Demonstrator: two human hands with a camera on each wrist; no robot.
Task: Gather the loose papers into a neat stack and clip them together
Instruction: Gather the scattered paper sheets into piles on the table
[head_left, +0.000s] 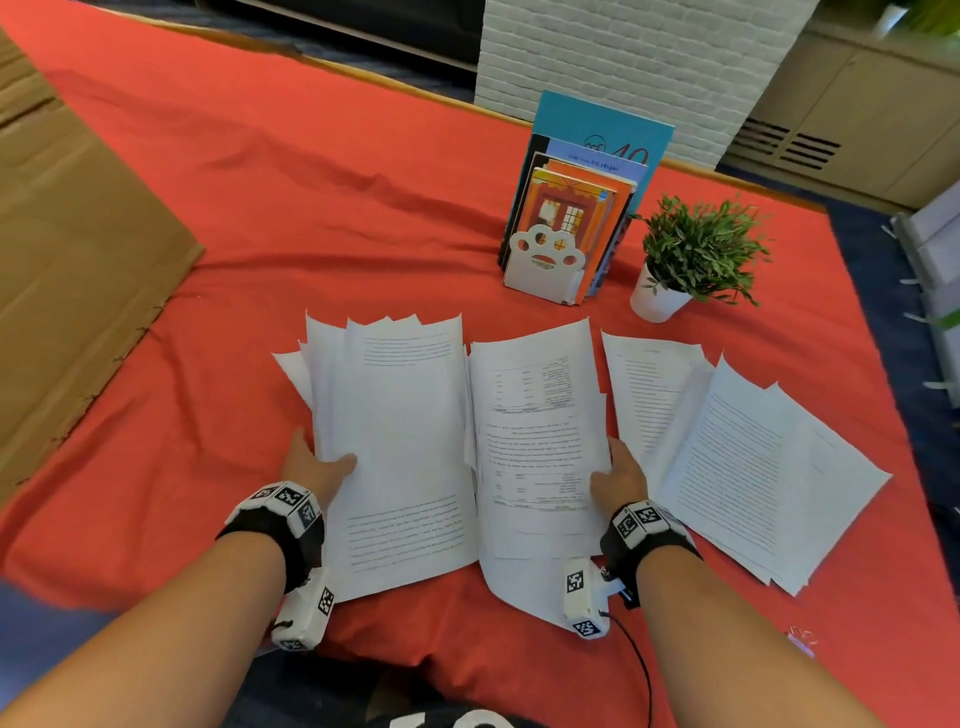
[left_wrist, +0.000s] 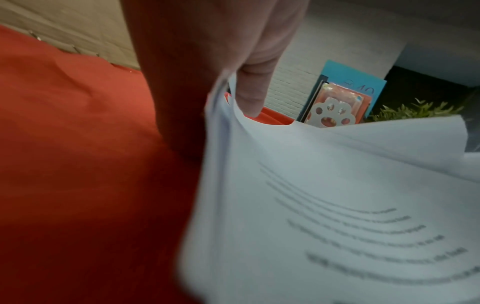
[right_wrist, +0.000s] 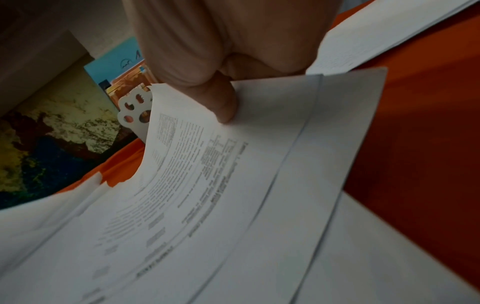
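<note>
White printed sheets lie in three loose bunches on the red cloth. My left hand (head_left: 319, 465) grips the left bunch (head_left: 400, 447) at its left edge, thumb on top; in the left wrist view the left thumb (left_wrist: 250, 96) presses the lifted sheets (left_wrist: 324, 205). My right hand (head_left: 618, 475) grips the middle bunch (head_left: 540, 441) at its right edge; the right thumb (right_wrist: 221, 98) pinches those pages (right_wrist: 207, 185). A third fanned bunch (head_left: 737, 457) lies flat to the right, untouched. No clip is plainly in view.
A white paw-shaped bookend (head_left: 543, 265) holding upright books (head_left: 587, 176) stands behind the papers, with a small potted plant (head_left: 691, 260) to its right. Flat cardboard (head_left: 67, 249) covers the table's left side. The red cloth (head_left: 311, 208) has bare room at the back left.
</note>
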